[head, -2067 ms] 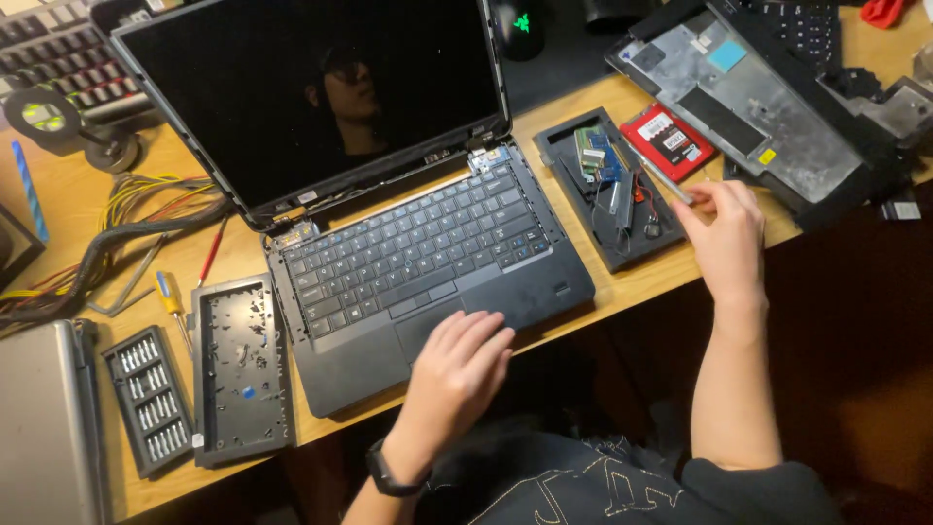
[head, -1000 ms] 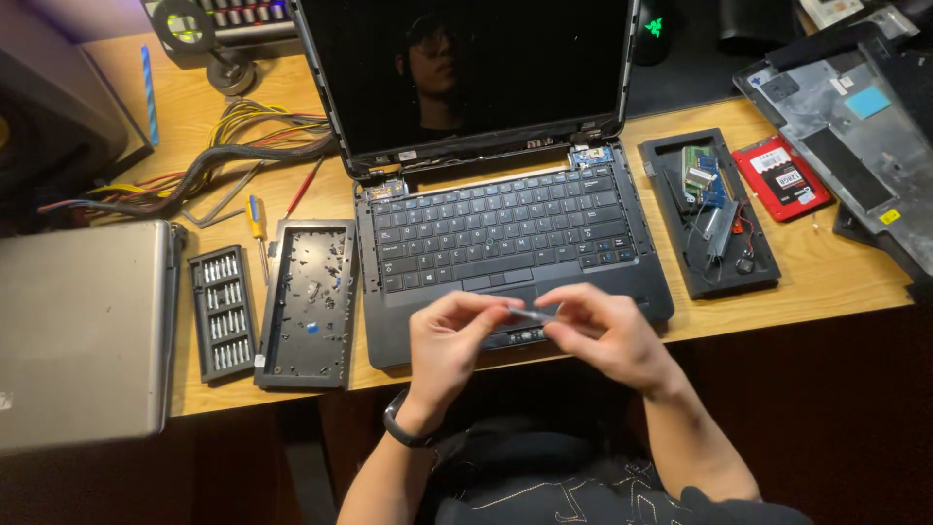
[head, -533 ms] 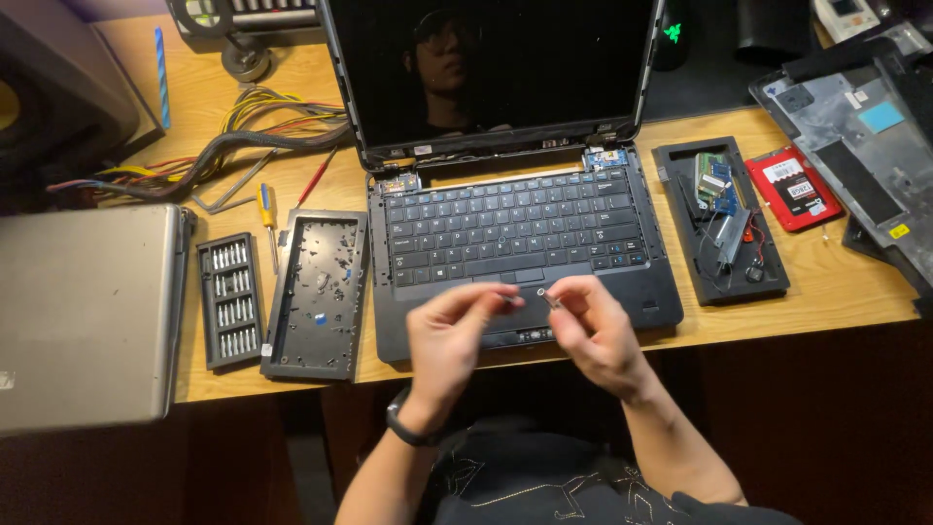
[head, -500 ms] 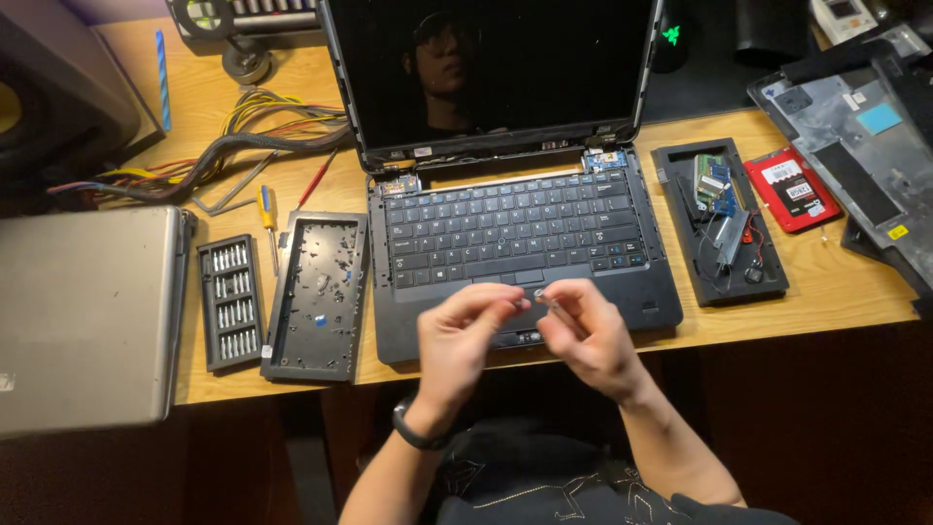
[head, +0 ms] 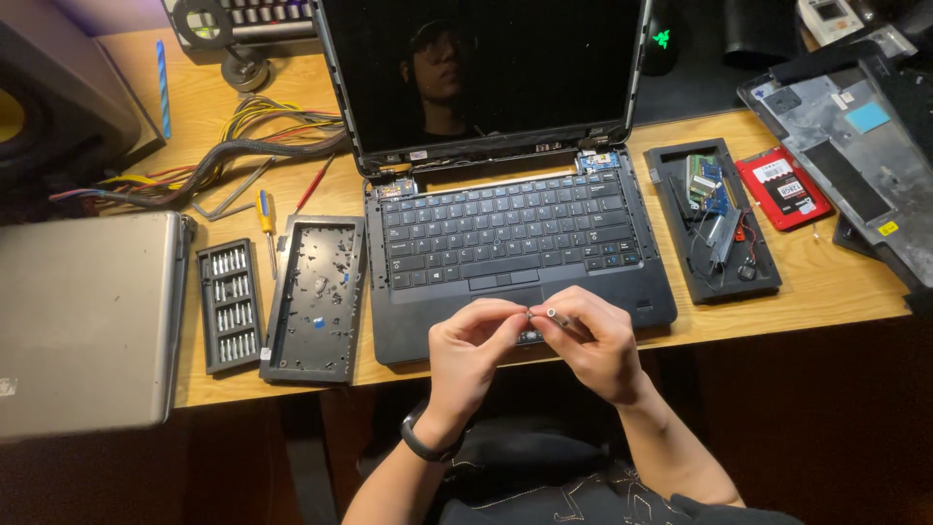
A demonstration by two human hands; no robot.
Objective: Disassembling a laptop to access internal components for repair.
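1. Right hand [head: 598,340] pinches a thin screwdriver [head: 561,319] between thumb and fingers, metal tip pointing left toward the other hand
2. Left hand [head: 473,342] has fingertips pressed together right at that tip [head: 531,313], pinching something too small to make out, likely a bit or a screw
3. Both hands hover just above the near edge of the open laptop [head: 515,243], over the palm rest, near the middle of the desk [head: 826,282]
4. Handling, judged: screwdriver is light, stiff and slim, and smooth metal could slip, so grip is best on the shaft behind the tip, as the right hand has it
5. The tiny piece looks easy to drop and lose, so a fingertip pinch held over the laptop makes sense
6. Left of the laptop: black tray [head: 316,297] with loose screws, then a bit set [head: 230,303], then a closed grey laptop [head: 87,321]
7. Right: black tray of parts [head: 719,219] and a red drive [head: 782,188]
8. Far left: a cable bundle [head: 243,146]
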